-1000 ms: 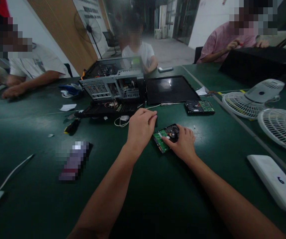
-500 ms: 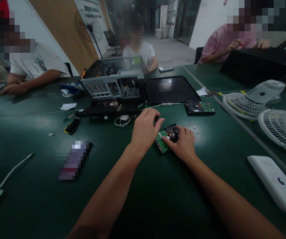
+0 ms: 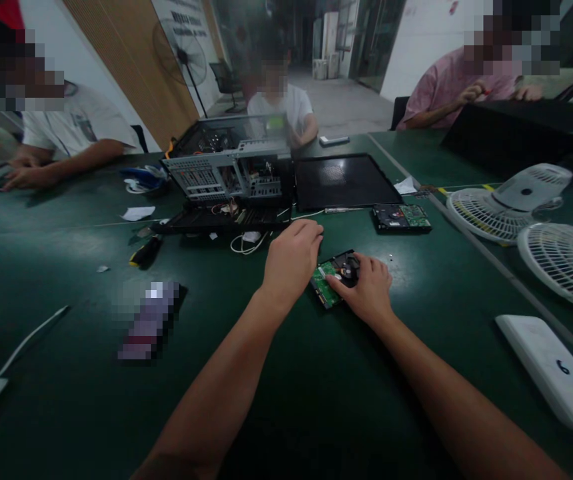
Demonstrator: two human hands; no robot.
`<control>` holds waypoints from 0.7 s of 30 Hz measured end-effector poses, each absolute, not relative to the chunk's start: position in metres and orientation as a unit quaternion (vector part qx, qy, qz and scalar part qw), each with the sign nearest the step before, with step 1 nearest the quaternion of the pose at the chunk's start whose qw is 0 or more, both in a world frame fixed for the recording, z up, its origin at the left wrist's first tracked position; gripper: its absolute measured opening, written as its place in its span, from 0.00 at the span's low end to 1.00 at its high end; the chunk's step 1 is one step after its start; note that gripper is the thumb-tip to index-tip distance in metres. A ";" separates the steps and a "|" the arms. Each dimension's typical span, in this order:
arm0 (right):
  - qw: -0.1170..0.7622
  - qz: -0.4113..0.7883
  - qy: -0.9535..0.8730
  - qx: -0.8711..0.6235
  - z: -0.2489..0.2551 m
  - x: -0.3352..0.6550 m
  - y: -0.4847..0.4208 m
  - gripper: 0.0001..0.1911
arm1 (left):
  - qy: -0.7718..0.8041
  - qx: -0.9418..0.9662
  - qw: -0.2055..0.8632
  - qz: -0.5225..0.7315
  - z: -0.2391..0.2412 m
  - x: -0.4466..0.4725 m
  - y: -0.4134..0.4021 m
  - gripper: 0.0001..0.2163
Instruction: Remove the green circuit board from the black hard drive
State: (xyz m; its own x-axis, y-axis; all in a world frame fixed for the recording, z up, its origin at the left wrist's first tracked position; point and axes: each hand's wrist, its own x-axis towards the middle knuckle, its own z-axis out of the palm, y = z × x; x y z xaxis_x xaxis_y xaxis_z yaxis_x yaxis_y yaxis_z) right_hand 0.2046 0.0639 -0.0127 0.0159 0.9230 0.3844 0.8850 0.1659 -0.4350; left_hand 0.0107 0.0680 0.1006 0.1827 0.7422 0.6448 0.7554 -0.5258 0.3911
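A hard drive (image 3: 327, 285) lies on the green table in front of me, its green circuit board facing up. My right hand (image 3: 369, 287) grips it from the right, thumb across the board and fingers along the far edge. Just beyond its left side, my left hand (image 3: 294, 257) is raised with the fingers curled closed; whatever they hold is hidden behind the hand. Farther back to the right rests a second hard drive (image 3: 402, 218), circuit board up. An opened computer case (image 3: 226, 177) stands behind my left hand, with a white cable (image 3: 246, 247) in front of it.
A black side panel (image 3: 346, 181) lies beside the case. To the left are a yellow-black screwdriver (image 3: 145, 253) and a blurred-out phone (image 3: 149, 323). White fans (image 3: 491, 210) and a white device (image 3: 549, 370) occupy the right. Several people sit around the table.
My left thumb and fingers, spread in a pinch before, have come together and turned away from view. My right hand and the hard drive stay in place.
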 end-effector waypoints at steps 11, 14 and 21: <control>0.306 0.029 -0.702 -0.642 -0.013 0.205 0.064 0.41 | -0.512 -0.723 0.017 -0.463 0.092 0.011 0.071 0.10; 0.305 0.030 -0.703 -0.642 -0.012 0.205 0.064 0.41 | -0.514 -0.721 -0.003 -0.465 0.092 0.011 0.071 0.09; 0.305 0.033 -0.703 -0.642 -0.011 0.205 0.064 0.40 | -0.527 -0.722 -0.037 -0.447 0.094 0.015 0.070 0.06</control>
State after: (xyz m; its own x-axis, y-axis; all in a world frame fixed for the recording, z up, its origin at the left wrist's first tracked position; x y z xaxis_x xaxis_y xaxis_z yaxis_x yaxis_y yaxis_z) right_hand 0.2048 0.0637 -0.0115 0.0095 0.9223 0.3865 0.8820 0.1744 -0.4378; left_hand 0.0150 0.0702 0.0945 0.0458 0.7934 0.6070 0.7279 -0.4427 0.5236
